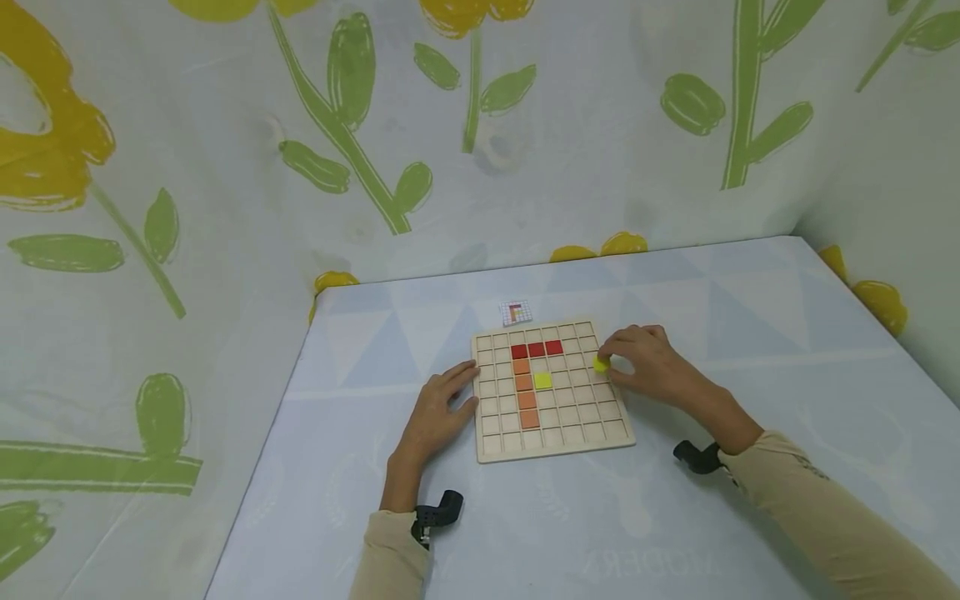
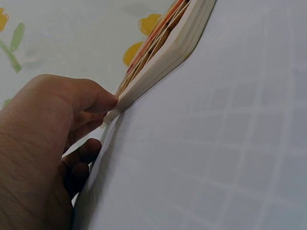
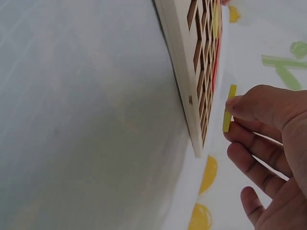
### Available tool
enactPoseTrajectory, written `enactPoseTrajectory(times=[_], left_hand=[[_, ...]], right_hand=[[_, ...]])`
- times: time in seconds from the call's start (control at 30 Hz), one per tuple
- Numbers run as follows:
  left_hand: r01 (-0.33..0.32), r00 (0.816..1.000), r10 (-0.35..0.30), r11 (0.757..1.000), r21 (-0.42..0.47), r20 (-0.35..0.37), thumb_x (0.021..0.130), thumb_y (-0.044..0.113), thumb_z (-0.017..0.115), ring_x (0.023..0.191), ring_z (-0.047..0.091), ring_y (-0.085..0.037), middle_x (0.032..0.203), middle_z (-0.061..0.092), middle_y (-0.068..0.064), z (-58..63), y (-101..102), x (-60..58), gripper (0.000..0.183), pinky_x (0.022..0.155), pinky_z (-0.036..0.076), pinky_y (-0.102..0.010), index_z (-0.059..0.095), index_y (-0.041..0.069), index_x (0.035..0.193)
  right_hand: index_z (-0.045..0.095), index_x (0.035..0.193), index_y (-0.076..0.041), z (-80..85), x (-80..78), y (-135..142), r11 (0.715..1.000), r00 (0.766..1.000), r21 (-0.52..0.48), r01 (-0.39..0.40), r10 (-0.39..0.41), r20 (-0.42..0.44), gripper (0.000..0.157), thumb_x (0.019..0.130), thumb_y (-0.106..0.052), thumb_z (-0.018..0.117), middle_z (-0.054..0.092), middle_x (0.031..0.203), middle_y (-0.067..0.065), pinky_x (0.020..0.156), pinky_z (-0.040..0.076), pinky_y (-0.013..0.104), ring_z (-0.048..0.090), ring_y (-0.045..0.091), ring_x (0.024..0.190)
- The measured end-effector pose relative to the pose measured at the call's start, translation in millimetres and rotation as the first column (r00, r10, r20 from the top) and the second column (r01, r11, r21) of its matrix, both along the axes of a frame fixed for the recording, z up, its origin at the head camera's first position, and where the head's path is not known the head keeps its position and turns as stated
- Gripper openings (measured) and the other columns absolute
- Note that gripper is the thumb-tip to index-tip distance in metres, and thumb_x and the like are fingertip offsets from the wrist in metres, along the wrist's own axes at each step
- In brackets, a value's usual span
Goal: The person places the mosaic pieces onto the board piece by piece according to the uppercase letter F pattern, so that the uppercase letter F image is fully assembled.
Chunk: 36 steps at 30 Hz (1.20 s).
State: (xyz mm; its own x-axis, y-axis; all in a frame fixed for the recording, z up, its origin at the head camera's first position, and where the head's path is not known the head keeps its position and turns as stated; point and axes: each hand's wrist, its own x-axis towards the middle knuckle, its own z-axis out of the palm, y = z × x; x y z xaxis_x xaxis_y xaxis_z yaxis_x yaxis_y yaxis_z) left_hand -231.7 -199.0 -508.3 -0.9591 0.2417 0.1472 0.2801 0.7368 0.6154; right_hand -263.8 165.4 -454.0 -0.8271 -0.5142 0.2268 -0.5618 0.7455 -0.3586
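Note:
A square wooden grid board [image 1: 555, 454] lies on the table. In it sit three red tiles [image 1: 536, 350] in a row, several orange tiles [image 1: 527, 400] in a column below the leftmost red one, and one yellow tile [image 1: 542, 381] beside that column. My right hand [image 1: 647, 362] pinches another yellow tile [image 3: 230, 109] between thumb and fingers, over the board's right edge in the head view. In the right wrist view that tile is edge-on. My left hand [image 1: 435, 417] rests at the board's left edge, its thumb and fingertips touching the rim [image 2: 158, 69].
Just behind the board lies a small card [image 1: 516, 312] with a printed coloured grid pattern. The pale patterned table [image 1: 360, 358] has a flower-printed cloth backdrop [image 1: 570, 167] behind it and at its sides. A black wrist camera mount [image 1: 697, 457] sits at each cuff.

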Motion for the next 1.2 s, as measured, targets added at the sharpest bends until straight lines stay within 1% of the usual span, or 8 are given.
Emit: enactPoseTrajectory(times=[0.2, 0.37, 0.6, 0.8, 0.87, 1.07, 1.1, 1.2], left_hand=[[0.006, 1.0, -0.006, 1.0, 0.001, -0.01, 0.095, 0.023, 0.064, 0.128, 0.052, -0.017, 0.152, 0.046, 0.01, 1.0, 0, 0.1, 0.049, 0.113, 0.031, -0.048, 0.057, 0.019, 0.144], [0.004, 1.0, -0.004, 1.0, -0.002, -0.008, 0.095, 0.023, 0.063, 0.13, 0.05, -0.018, 0.153, 0.045, 0.01, 1.2, 0, 0.3, 0.049, 0.114, 0.029, -0.047, 0.057, 0.019, 0.144], [0.012, 1.0, -0.012, 1.0, -0.002, -0.029, 0.095, 0.023, 0.063, 0.125, 0.053, -0.018, 0.152, 0.046, 0.009, 1.1, 0, 1.0, 0.05, 0.111, 0.033, -0.049, 0.057, 0.018, 0.144], [0.006, 1.0, -0.006, 1.0, -0.006, -0.006, 0.096, 0.024, 0.063, 0.129, 0.051, -0.017, 0.153, 0.045, 0.011, 1.3, 0, 0.8, 0.05, 0.117, 0.025, -0.048, 0.056, 0.02, 0.145], [0.008, 1.0, -0.008, 1.0, -0.008, -0.006, 0.096, 0.024, 0.063, 0.129, 0.051, -0.017, 0.153, 0.045, 0.011, 1.0, -1, 0.6, 0.05, 0.117, 0.024, -0.048, 0.055, 0.02, 0.145], [0.011, 1.0, -0.011, 1.0, -0.001, -0.015, 0.096, 0.023, 0.063, 0.122, 0.054, -0.017, 0.153, 0.045, 0.01, 1.3, -1, 1.3, 0.05, 0.112, 0.032, -0.048, 0.056, 0.019, 0.145], [0.011, 1.0, -0.011, 1.0, 0.002, -0.011, 0.096, 0.023, 0.063, 0.123, 0.054, -0.017, 0.153, 0.045, 0.011, 1.8, -1, 1.5, 0.05, 0.111, 0.032, -0.048, 0.056, 0.019, 0.145], [0.011, 1.0, -0.011, 1.0, 0.009, -0.003, 0.096, 0.024, 0.063, 0.127, 0.051, -0.016, 0.153, 0.044, 0.013, 2.7, -2, 1.8, 0.05, 0.114, 0.028, -0.046, 0.056, 0.02, 0.145]], right_hand=[[0.075, 0.102, -0.011, -0.8, -0.7, -15, 0.999, 0.999, 0.001, -0.032, 0.032, 0.006, 0.022, 0.081, -0.012, 0.082, 0.07, 0.108, 0.005, 0.094, 0.033, 0.053, 0.06, 0.029, 0.108], [0.075, 0.1, -0.012, -2.1, -2.0, -25, 0.998, 0.998, -0.008, -0.064, 0.064, -0.001, 0.02, 0.081, -0.011, 0.082, 0.07, 0.108, 0.004, 0.093, 0.034, 0.052, 0.06, 0.028, 0.108], [0.075, 0.097, -0.012, -5.8, -3.2, -37, 0.993, 0.994, -0.025, -0.112, 0.111, -0.02, 0.018, 0.081, -0.01, 0.082, 0.07, 0.105, 0.003, 0.093, 0.034, 0.052, 0.06, 0.026, 0.108], [0.075, 0.096, -0.011, -7.2, -2.3, -46, 0.992, 0.992, -0.001, -0.126, 0.126, -0.024, 0.016, 0.08, -0.009, 0.081, 0.071, 0.104, 0.004, 0.092, 0.036, 0.052, 0.06, 0.028, 0.109], [0.076, 0.096, -0.011, -8.4, -2.6, -48, 0.991, 0.991, 0.005, -0.132, 0.132, -0.028, 0.016, 0.081, -0.01, 0.081, 0.071, 0.104, 0.004, 0.091, 0.037, 0.051, 0.061, 0.028, 0.108], [0.076, 0.094, -0.012, -12.0, -4.1, -52, 0.986, 0.984, 0.0, -0.169, 0.168, -0.055, 0.015, 0.08, -0.008, 0.08, 0.071, 0.101, 0.002, 0.089, 0.037, 0.051, 0.061, 0.027, 0.107], [0.076, 0.093, -0.012, -12.4, -4.4, -52, 0.985, 0.983, 0.001, -0.172, 0.172, -0.059, 0.015, 0.08, -0.007, 0.08, 0.071, 0.1, 0.002, 0.089, 0.037, 0.051, 0.061, 0.026, 0.106], [0.075, 0.091, -0.014, -13.8, -5.4, -53, 0.984, 0.982, 0.009, -0.179, 0.179, -0.065, 0.014, 0.08, -0.007, 0.08, 0.07, 0.098, 0.0, 0.088, 0.038, 0.051, 0.062, 0.024, 0.103]])
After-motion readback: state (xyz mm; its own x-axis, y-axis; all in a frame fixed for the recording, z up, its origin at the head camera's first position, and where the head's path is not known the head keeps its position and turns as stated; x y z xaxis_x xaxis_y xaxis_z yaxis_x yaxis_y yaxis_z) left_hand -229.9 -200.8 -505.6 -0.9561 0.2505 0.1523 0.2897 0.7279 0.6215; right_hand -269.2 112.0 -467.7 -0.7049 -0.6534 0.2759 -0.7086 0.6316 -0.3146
